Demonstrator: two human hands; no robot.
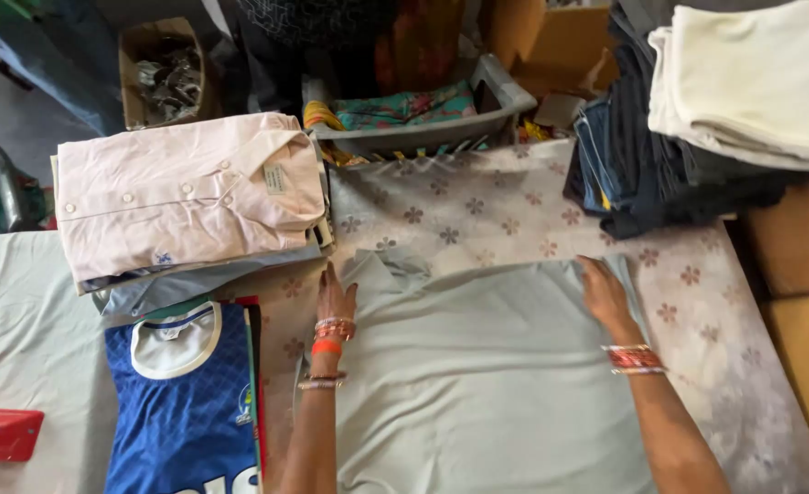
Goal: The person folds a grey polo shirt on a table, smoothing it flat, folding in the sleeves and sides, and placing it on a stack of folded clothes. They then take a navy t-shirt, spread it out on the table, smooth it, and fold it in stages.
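Observation:
A pale grey-green shirt (487,366) lies spread flat on the flower-patterned table cover (477,206), its collar near the top left. My left hand (335,295) rests flat on the shirt's left shoulder edge, fingers together pointing away from me. My right hand (603,291) presses flat on the shirt's upper right edge. Both wrists wear bangles. Neither hand grips anything.
A folded pink shirt (185,192) tops a stack at the left, with a blue sports jersey (185,402) in front of it. Dark folded jeans (651,165) and cream cloth (752,82) are piled at the right. A grey basket (505,96) of fabric stands behind. A red object (0,433) lies far left.

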